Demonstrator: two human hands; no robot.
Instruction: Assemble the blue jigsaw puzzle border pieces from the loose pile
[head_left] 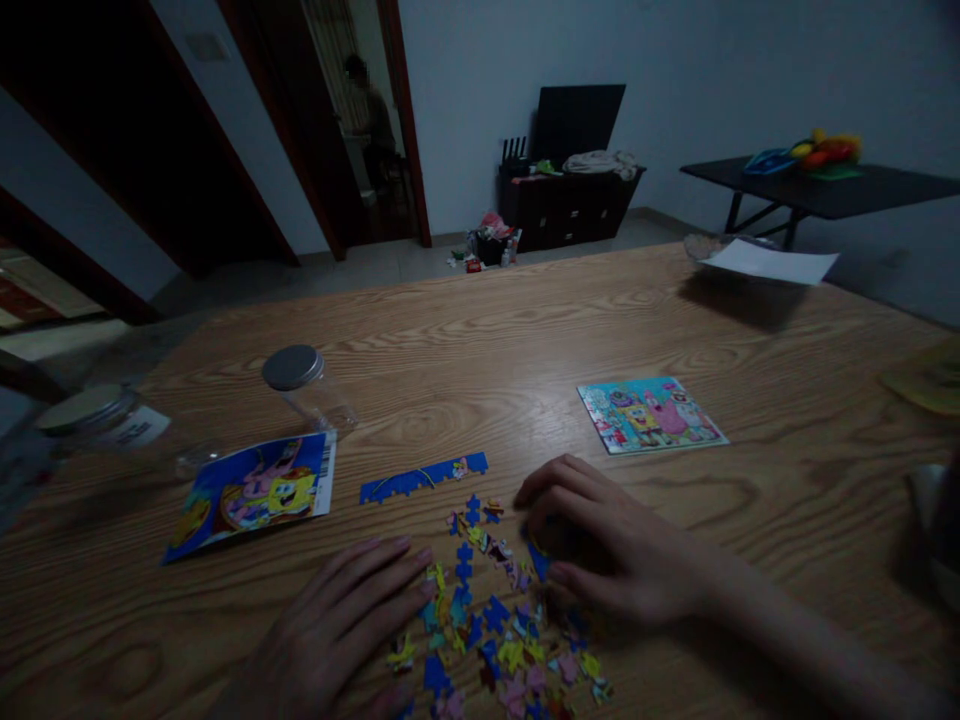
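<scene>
Loose jigsaw pieces (513, 655) lie scattered across a wooden table (450, 330), well apart from its far edge. A person's left hand (341, 620) rests palm down, fingers loosely spread, at the scatter's left side; the right hand (607, 540) curls over its right side by a blue piece (538, 562), though whether it pinches anything cannot be told. Beyond the pieces lies a joined blue strip (405, 482); clear jars (319, 395) stand toward the table's left edge.
</scene>
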